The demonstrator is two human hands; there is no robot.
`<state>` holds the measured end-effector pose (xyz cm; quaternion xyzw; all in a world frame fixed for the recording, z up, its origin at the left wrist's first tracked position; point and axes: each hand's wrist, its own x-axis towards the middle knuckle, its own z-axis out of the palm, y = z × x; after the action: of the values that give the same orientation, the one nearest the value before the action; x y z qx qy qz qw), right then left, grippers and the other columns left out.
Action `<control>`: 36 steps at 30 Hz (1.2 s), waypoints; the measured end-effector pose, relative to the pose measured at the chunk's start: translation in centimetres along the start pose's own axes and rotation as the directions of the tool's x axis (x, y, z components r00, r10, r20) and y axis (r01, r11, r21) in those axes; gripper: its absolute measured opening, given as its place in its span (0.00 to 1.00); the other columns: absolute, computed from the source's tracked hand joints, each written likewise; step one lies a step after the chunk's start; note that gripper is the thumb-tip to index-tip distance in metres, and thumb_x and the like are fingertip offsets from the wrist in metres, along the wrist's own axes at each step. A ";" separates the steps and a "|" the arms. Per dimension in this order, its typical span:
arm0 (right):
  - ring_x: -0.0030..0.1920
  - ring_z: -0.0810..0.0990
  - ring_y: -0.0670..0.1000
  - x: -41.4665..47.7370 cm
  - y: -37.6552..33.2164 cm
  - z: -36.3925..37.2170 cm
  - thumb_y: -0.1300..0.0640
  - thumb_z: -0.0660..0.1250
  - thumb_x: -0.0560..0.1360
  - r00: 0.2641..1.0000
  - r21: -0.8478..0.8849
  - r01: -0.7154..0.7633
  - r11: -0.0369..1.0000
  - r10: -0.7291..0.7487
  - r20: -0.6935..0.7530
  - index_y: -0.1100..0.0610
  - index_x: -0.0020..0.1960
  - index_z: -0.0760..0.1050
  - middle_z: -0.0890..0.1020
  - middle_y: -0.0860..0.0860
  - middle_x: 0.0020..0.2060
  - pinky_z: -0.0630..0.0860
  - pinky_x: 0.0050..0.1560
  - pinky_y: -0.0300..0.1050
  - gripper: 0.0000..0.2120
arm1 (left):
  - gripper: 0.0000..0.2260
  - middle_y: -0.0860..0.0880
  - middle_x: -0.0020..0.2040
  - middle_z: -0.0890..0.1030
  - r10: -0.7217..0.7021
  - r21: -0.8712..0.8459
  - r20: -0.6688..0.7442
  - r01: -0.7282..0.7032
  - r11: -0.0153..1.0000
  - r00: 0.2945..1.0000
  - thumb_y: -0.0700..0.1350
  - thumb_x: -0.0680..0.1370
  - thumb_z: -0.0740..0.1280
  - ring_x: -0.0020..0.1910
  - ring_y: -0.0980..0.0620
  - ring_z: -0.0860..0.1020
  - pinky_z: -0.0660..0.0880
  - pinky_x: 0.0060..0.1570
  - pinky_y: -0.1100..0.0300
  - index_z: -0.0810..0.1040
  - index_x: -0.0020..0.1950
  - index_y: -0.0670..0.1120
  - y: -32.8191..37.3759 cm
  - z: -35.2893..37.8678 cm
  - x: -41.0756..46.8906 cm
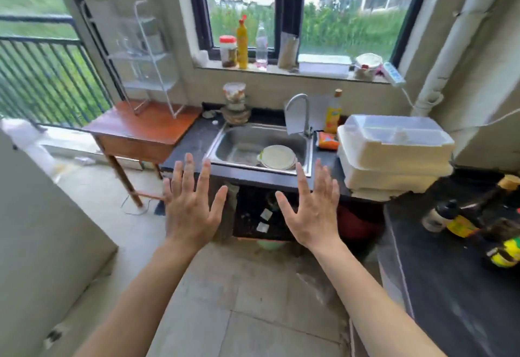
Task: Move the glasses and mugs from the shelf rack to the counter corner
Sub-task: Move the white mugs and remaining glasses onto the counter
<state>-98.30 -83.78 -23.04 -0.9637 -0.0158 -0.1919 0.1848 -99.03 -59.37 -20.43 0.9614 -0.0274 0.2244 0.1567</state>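
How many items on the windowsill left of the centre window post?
3: a red-lidded jar, a yellow squeeze bottle right of it, and a clear bottle right of that. A pale blurred object at the sill's far left end may be a fourth.

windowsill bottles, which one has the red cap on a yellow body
The tall yellow squeeze bottle, standing between the red-lidded jar and the clear bottle. The jar is short and brown; the clear bottle has no colour.

A white wire shelf rack [150,58] stands upright on a brown wooden side table [146,128] at far left, just beside the dark counter [194,142]. Faint clear glassware on its tiers is too blurred to tell apart.
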 end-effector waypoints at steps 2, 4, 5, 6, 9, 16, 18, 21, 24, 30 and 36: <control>0.79 0.50 0.62 3.3 -4.6 3.0 0.34 0.55 0.77 0.998 0.003 0.058 0.998 -0.058 0.013 0.51 0.80 0.56 0.51 0.60 0.80 0.52 0.76 0.65 0.36 | 0.31 0.39 0.81 0.55 -0.066 0.011 -0.005 0.066 0.998 0.998 0.61 0.80 0.53 0.79 0.38 0.54 0.53 0.74 0.36 0.60 0.80 0.47 -5.0 -0.7 1.9; 0.79 0.51 0.62 6.2 -8.5 5.3 0.34 0.55 0.77 0.995 0.010 0.096 0.995 -0.096 0.021 0.51 0.80 0.57 0.51 0.59 0.80 0.53 0.75 0.66 0.37 | 0.32 0.41 0.82 0.53 -0.113 0.012 0.008 0.113 0.994 0.994 0.62 0.80 0.51 0.80 0.40 0.52 0.52 0.75 0.38 0.56 0.81 0.49 -9.0 -1.2 3.9; 0.79 0.51 0.62 7.9 -10.7 6.6 0.33 0.54 0.76 0.993 0.012 0.120 0.993 -0.120 0.022 0.51 0.80 0.57 0.51 0.59 0.80 0.53 0.75 0.66 0.37 | 0.32 0.42 0.82 0.52 -0.130 0.015 0.004 0.130 0.991 0.991 0.62 0.80 0.51 0.80 0.40 0.52 0.52 0.75 0.38 0.56 0.81 0.49 -11.2 -1.4 5.2; 0.79 0.50 0.62 9.4 -12.8 7.8 0.33 0.54 0.76 0.990 0.020 0.137 0.990 -0.138 0.030 0.50 0.80 0.56 0.50 0.58 0.80 0.52 0.75 0.65 0.37 | 0.33 0.42 0.82 0.51 -0.138 0.020 -0.004 0.138 0.990 0.990 0.63 0.79 0.51 0.80 0.40 0.51 0.52 0.75 0.38 0.56 0.81 0.50 -13.2 -1.7 6.5; 0.79 0.49 0.62 13.8 -18.6 10.9 0.33 0.55 0.76 0.983 0.049 0.175 0.983 -0.178 0.043 0.49 0.80 0.53 0.49 0.58 0.80 0.50 0.77 0.64 0.38 | 0.33 0.43 0.82 0.50 -0.167 0.039 -0.024 0.168 0.985 0.986 0.64 0.79 0.50 0.80 0.41 0.50 0.52 0.75 0.38 0.54 0.81 0.50 -18.3 -2.7 10.4; 0.80 0.47 0.60 22.0 -27.0 16.8 0.34 0.55 0.77 0.959 0.073 0.274 0.959 -0.278 0.053 0.49 0.81 0.50 0.49 0.58 0.80 0.47 0.78 0.62 0.37 | 0.33 0.42 0.82 0.50 -0.199 0.071 -0.061 0.203 0.977 0.978 0.63 0.80 0.52 0.80 0.40 0.49 0.51 0.75 0.38 0.53 0.82 0.50 -27.3 -3.1 18.1; 0.80 0.47 0.60 24.4 -28.5 19.0 0.34 0.54 0.78 0.952 0.078 0.292 0.953 -0.297 0.071 0.49 0.81 0.50 0.48 0.58 0.80 0.47 0.78 0.61 0.37 | 0.33 0.43 0.82 0.49 -0.225 0.071 -0.058 0.229 0.971 0.973 0.63 0.79 0.51 0.80 0.40 0.49 0.51 0.75 0.38 0.53 0.82 0.51 -29.7 -2.6 20.1; 0.80 0.46 0.60 28.5 -30.2 22.9 0.34 0.52 0.78 0.944 0.099 0.304 0.947 -0.314 0.100 0.49 0.81 0.48 0.47 0.58 0.80 0.46 0.78 0.60 0.37 | 0.33 0.43 0.82 0.48 -0.237 0.087 -0.044 0.240 0.967 0.971 0.63 0.79 0.51 0.81 0.41 0.47 0.49 0.75 0.39 0.52 0.82 0.51 -33.5 -1.0 23.5; 0.80 0.44 0.58 33.5 -31.7 27.4 0.33 0.51 0.78 0.943 0.112 0.306 0.945 -0.317 0.098 0.48 0.81 0.47 0.45 0.57 0.81 0.42 0.78 0.58 0.36 | 0.32 0.44 0.82 0.43 -0.248 0.120 -0.028 0.250 0.961 0.968 0.62 0.81 0.52 0.81 0.43 0.43 0.47 0.76 0.40 0.49 0.82 0.51 -37.7 1.5 28.2; 0.80 0.46 0.58 46.5 -35.4 34.3 0.34 0.53 0.79 0.951 0.195 0.260 0.946 -0.286 0.116 0.47 0.81 0.48 0.47 0.58 0.81 0.46 0.77 0.54 0.36 | 0.33 0.45 0.82 0.42 -0.285 0.121 -0.012 0.284 0.951 0.959 0.63 0.81 0.52 0.80 0.46 0.40 0.43 0.77 0.43 0.47 0.82 0.50 -44.1 4.9 41.2; 0.80 0.50 0.57 58.6 -40.1 38.0 0.36 0.56 0.80 0.957 0.265 0.233 0.936 -0.270 0.110 0.50 0.80 0.51 0.53 0.57 0.80 0.55 0.76 0.55 0.34 | 0.34 0.45 0.82 0.47 -0.284 0.028 -0.062 0.286 0.958 0.957 0.64 0.80 0.52 0.81 0.47 0.43 0.45 0.78 0.46 0.50 0.82 0.49 -50.1 5.8 52.5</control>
<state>-34.30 -35.03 -19.62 -0.9341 -0.1766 -0.1399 0.2768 -43.25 -12.71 -16.74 0.9511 0.1201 0.2276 0.1706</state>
